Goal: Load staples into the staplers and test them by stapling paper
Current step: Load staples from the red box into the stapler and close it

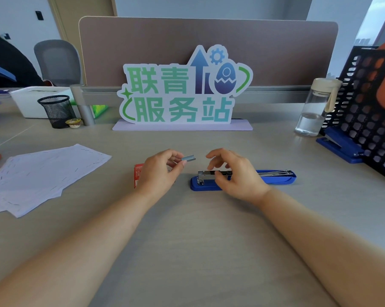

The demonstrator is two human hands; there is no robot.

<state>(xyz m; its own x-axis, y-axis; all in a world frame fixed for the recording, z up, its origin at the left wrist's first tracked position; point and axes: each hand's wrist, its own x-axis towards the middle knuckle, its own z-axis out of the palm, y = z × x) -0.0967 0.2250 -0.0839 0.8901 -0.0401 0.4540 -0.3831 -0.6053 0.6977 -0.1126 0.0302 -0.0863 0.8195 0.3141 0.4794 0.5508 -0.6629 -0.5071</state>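
A blue stapler (275, 179) lies flat on the desk, opened out, its metal staple channel (206, 173) exposed at the left end. My right hand (236, 173) rests over the stapler's middle, thumb against its side and fingers spread above the channel. My left hand (162, 171) pinches a short silver strip of staples (189, 158) between thumb and fingers, just left of and above the channel. A red staple box (138, 175) sits half hidden behind my left hand. Several sheets of white paper (43, 173) with staple marks lie at the left.
A second blue stapler (340, 147) sits at the right beside a black perforated file rack (368, 111). A water bottle (315, 107) stands near it. A standing sign (182, 91) is behind the hands, with a mesh pen cup (56, 110) and white bin (27, 100) at back left.
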